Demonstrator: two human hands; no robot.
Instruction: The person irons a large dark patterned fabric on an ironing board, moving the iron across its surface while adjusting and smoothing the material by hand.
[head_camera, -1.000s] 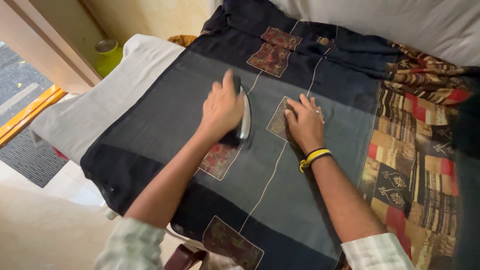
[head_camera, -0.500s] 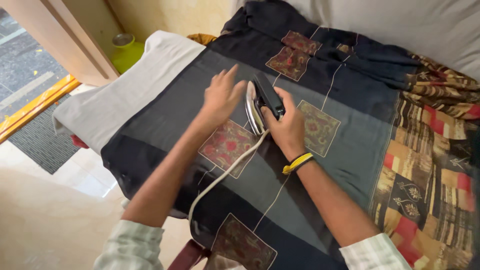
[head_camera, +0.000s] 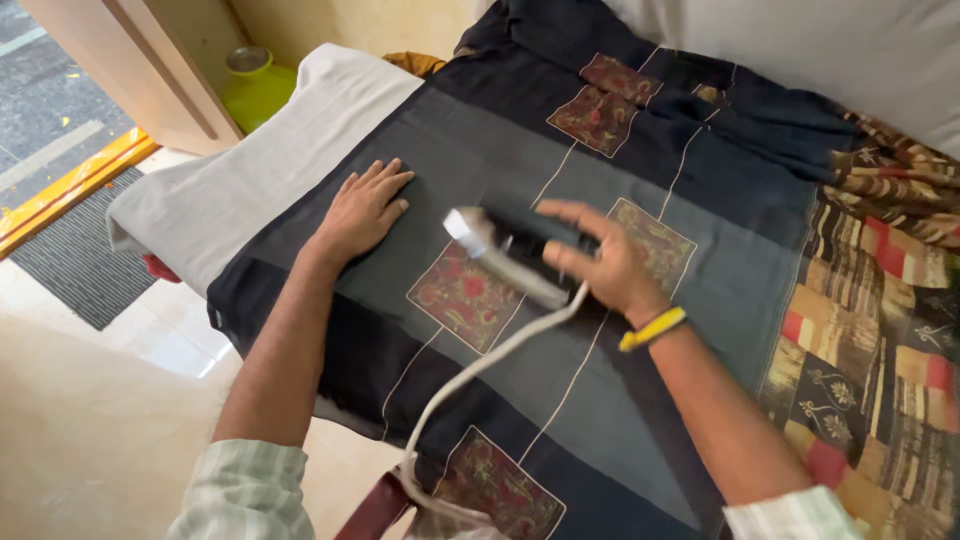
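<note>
Right hand (head_camera: 600, 262) closed round iron (head_camera: 505, 255), tilted above dark patterned cloth (head_camera: 690, 300) on padded table (head_camera: 230, 190); left hand (head_camera: 362, 210) flat, open, empty, pressing cloth beside; risk: trailing cord (head_camera: 480, 365) may snag or soleplate scorch cloth.

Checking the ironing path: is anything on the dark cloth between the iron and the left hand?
Nothing visible: between the iron in the right hand and the left hand lies only flat dark cloth.

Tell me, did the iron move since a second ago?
Yes. The iron passed from the left hand to the right hand, which now grips it tilted above the patterned red square.
</note>
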